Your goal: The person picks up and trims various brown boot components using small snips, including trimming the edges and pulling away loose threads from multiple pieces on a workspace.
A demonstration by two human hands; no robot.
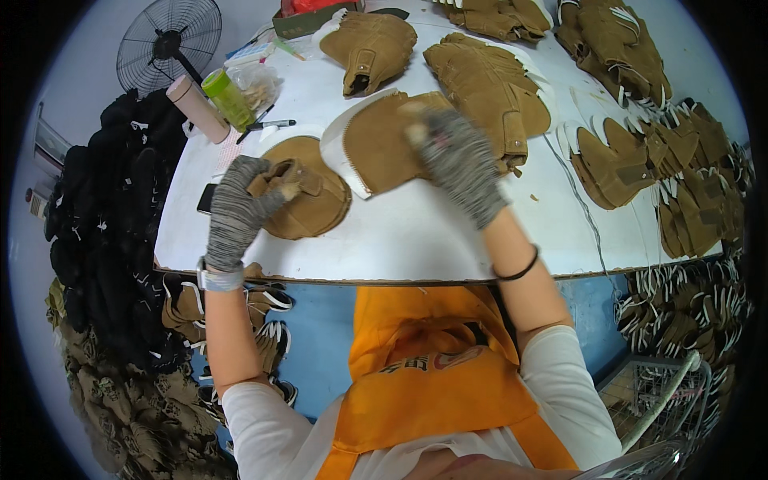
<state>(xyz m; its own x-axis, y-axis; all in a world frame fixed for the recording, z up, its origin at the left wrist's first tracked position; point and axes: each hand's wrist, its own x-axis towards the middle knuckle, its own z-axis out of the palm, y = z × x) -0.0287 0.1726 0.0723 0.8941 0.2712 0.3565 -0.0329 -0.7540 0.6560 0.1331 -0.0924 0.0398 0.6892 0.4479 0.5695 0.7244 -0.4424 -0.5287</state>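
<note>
Orange apron (440,400) and white sleeves fill the near side, below the table (384,252). From the sleeves both bare forearms reach forward over the table edge, elbows bent outward. The left one runs almost straight ahead, a pale band (220,280) at its wrist; the left hand (242,206), in a grey glove, turns inward, fingers curled and thumb opposite, gripping the folded top of a round upper (320,214) on the table's left half. The right forearm, with a black band (520,266), slants in toward the middle. Its gloved right hand (460,156) is blurred, knuckles up, fingers at the right side of a white-edged upper (380,148); whether they grip it, I cannot tell. That piece lies just beyond and right of the round one, beside a brown stack (488,88).
</note>
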